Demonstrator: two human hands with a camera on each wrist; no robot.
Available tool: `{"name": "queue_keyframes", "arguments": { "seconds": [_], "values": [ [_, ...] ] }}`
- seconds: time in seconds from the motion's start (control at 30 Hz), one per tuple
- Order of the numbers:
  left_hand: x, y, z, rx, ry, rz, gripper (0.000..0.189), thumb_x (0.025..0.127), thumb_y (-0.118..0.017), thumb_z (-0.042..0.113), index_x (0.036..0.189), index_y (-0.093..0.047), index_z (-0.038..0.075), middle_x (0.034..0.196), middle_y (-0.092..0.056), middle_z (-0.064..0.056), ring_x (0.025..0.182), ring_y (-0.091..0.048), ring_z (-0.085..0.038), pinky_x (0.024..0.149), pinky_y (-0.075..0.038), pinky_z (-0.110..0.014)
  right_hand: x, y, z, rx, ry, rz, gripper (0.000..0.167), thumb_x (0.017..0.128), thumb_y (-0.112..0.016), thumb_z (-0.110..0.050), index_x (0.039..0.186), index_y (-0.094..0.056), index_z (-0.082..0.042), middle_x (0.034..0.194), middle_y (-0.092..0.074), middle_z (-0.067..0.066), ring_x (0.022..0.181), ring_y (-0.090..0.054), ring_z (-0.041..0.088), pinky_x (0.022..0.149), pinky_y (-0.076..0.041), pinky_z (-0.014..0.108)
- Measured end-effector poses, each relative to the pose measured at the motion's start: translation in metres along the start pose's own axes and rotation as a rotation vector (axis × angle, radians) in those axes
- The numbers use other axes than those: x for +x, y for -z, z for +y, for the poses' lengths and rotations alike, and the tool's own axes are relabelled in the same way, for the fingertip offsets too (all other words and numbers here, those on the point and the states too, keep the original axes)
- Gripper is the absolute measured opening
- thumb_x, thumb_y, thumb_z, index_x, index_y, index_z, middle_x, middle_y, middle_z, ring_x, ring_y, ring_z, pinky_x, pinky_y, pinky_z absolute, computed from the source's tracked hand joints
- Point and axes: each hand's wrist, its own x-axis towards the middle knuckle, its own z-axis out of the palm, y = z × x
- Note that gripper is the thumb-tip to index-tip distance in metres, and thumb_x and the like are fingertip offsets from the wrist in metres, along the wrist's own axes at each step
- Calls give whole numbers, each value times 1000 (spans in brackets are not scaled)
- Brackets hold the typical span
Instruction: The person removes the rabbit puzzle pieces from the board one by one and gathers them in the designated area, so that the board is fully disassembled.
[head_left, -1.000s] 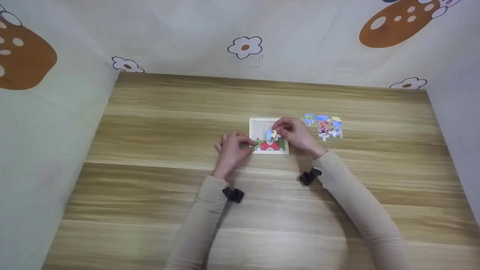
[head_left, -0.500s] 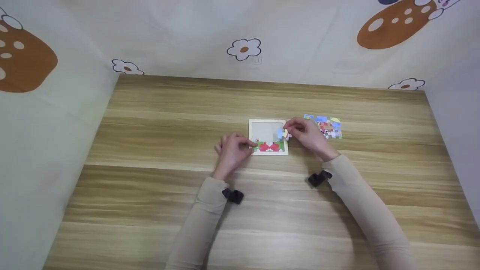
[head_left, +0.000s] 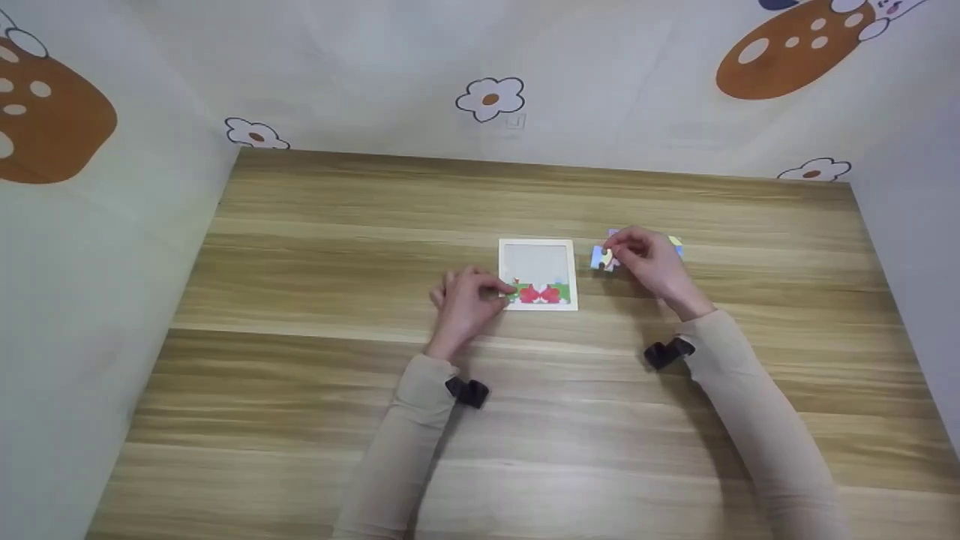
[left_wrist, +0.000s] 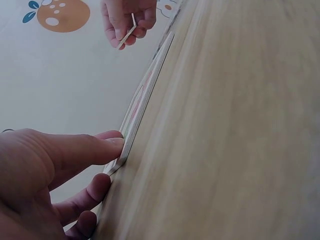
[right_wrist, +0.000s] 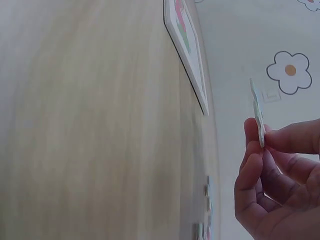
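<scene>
A white-bordered puzzle tray [head_left: 536, 241] lies flat on the table, its bottom row filled with red and green pieces and its grey base bare above. My left hand [head_left: 471, 304] grips the tray's lower left corner, thumb and forefinger on its edge; the left wrist view shows the thumb [left_wrist: 107, 150] pressed there. Right of the tray, my right hand [head_left: 651, 262] pinches a blue and yellow jigsaw piece [head_left: 602, 259] between thumb and fingertips. The right wrist view shows this piece [right_wrist: 258, 112] edge-on, held up off the table.
Several loose jigsaw pieces [head_left: 676, 244] lie at the right, mostly hidden beneath my right hand. The wood-grain table [head_left: 337, 240] meets a pale wall [head_left: 360, 90] with printed flowers at the back. Each wrist carries a small black camera mount [head_left: 667, 352].
My right hand has carried the blue and yellow jigsaw piece rightward, from over the tray to beside the loose pieces. The left hand stays at the tray's corner.
</scene>
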Motion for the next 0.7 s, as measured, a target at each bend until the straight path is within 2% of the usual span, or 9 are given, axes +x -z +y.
{"name": "queue_keyframes", "arguments": {
  "seconds": [0.17,0.4,0.6,0.7],
  "values": [
    [-1,0,0,-2,-2,4,15,78,-79,13,91,-77,20,108,-60,0,107,-40,-25,96,-12,-52,-1,11,5,-19,-26,-15,19,94,-52,2,108,-60,12,98,-64,23,76,-57,16,60,-45,20],
    [0,0,0,-9,0,10,15,78,-78,13,91,-77,20,108,-60,0,108,-40,-25,96,-12,-52,-2,19,12,-91,-20,-6,16,92,-56,3,104,-63,9,99,-65,21,81,-58,12,71,-45,18],
    [0,0,0,-2,4,11,15,78,-78,14,91,-77,20,108,-60,0,108,-39,-25,96,-13,-52,0,20,17,-169,5,17,12,90,-58,5,98,-66,7,92,-65,19,74,-55,12,64,-42,18],
    [-1,0,1,0,1,11,14,78,-78,14,91,-77,20,107,-60,0,108,-39,-25,95,-13,-52,1,21,17,-189,3,13,11,89,-59,6,97,-67,7,92,-66,19,75,-55,11,65,-42,17]
  ]
}}
